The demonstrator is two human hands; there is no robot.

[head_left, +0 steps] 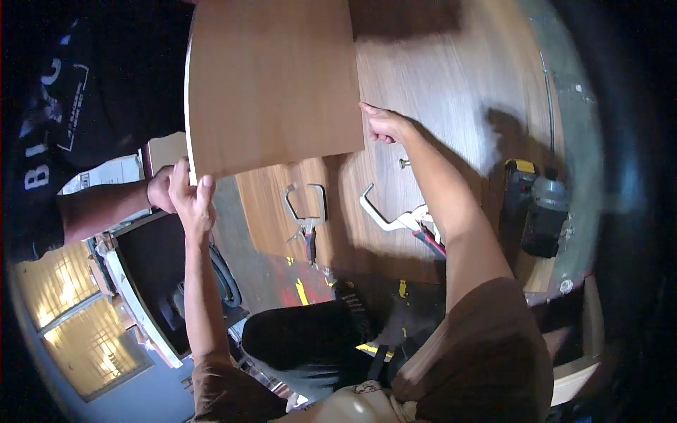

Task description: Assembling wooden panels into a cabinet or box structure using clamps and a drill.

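Observation:
A brown wood-grain panel point(275, 84) with a pale edge is raised over a larger wood-grain board point(437, 77). My left hand point(192, 196) grips the panel's near left corner, thumb up by the edge. At its right edge is my right hand point(386, 125), index fingertip against the edge and the other fingers curled. Another person's hand point(161, 189) is right beside my left hand, partly hidden by it. Below the panel lies a locking C-clamp point(308, 218). A second locking clamp point(384, 218) lies partly behind my right forearm.
A small brass-coloured fitting point(404, 163) is on the board near my right wrist. Toward the right edge are a black-and-yellow device point(520, 176) and a grey-and-black power tool point(546, 211). The other person, in a dark shirt point(106, 92), is close on the left.

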